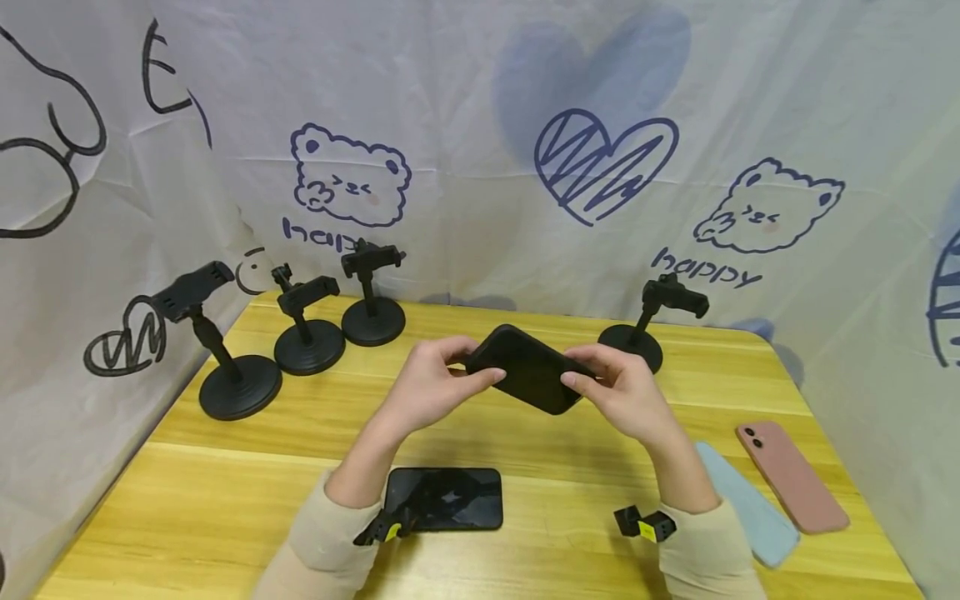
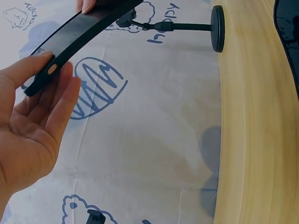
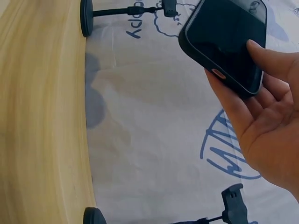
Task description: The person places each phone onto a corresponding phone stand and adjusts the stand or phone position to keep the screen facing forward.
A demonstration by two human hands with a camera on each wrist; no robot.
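Observation:
A black smartphone (image 1: pixel 528 371) is held up above the table, tilted, its dark screen toward the head camera. My left hand (image 1: pixel 431 383) pinches its left end, thumb on the screen and fingers behind. At the other end my right hand (image 1: pixel 626 392) grips it the same way. The left wrist view has the phone (image 2: pixel 88 37) nearly edge-on, with a small orange cut-out on its rim by the left thumb. Seen from the right wrist, the right thumb presses on the phone's screen (image 3: pixel 222 44).
Another black phone (image 1: pixel 465 500) lies below, beside the left sleeve. A light blue phone (image 1: pixel 750 504) and a pink phone (image 1: pixel 795 475) rest at the right. Black phone stands (image 1: pixel 240 385) are grouped at the left; one stand (image 1: pixel 637 342) is behind my right hand.

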